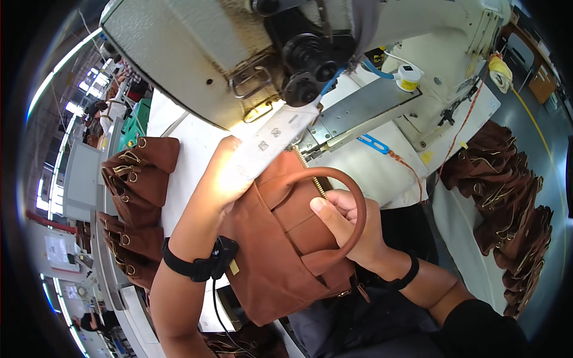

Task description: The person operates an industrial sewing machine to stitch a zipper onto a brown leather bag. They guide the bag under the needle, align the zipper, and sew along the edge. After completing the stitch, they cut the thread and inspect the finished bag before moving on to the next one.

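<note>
A brown leather handbag (pixel 274 256) with a rounded handle (pixel 352 203) and a gold zip lies under the head of a cream sewing machine (pixel 197 53). My left hand (pixel 224 173) presses on the bag's top edge close to the needle area, lit brightly by the machine lamp. A pale strip with small printed marks (pixel 271 140) runs over the bag beside that hand. My right hand (pixel 346 224) grips the bag's near side, with the handle arching over its fingers. Both wrists wear black bands.
A stack of similar brown bags (pixel 134 179) sits on the white table (pixel 185 137) at the left. More brown pieces (pixel 507 203) pile up at the right. A yellow thread spool (pixel 500 68) and a small white pot (pixel 409 76) stand by the machine. Other workstations lie far left.
</note>
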Demonstrator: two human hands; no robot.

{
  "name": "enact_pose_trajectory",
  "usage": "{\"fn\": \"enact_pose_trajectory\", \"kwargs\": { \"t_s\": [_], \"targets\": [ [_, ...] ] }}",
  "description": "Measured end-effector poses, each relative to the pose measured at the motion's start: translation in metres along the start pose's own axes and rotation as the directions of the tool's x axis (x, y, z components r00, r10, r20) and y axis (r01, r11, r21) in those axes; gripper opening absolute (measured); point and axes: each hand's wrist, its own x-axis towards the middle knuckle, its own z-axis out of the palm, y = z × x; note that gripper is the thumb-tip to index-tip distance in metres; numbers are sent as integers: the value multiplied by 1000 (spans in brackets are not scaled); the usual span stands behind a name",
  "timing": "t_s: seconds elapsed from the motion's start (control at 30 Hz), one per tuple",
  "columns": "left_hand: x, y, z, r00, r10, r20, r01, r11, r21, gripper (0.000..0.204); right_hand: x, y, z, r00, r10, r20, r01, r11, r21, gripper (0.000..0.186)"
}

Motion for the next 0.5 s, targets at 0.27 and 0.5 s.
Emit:
{"fn": "enact_pose_trajectory", "kwargs": {
  "t_s": [0.27,0.5],
  "targets": [
    [11,-10,-8,1000,8,20,-6,995,-98,35,9,6,4,999,37,22,-38,998,54,24],
    [32,-9,-27,984,-58,168,96,969,-227,33,24,6,13,999,-18,-33,19,999,37,23]
  ]
}}
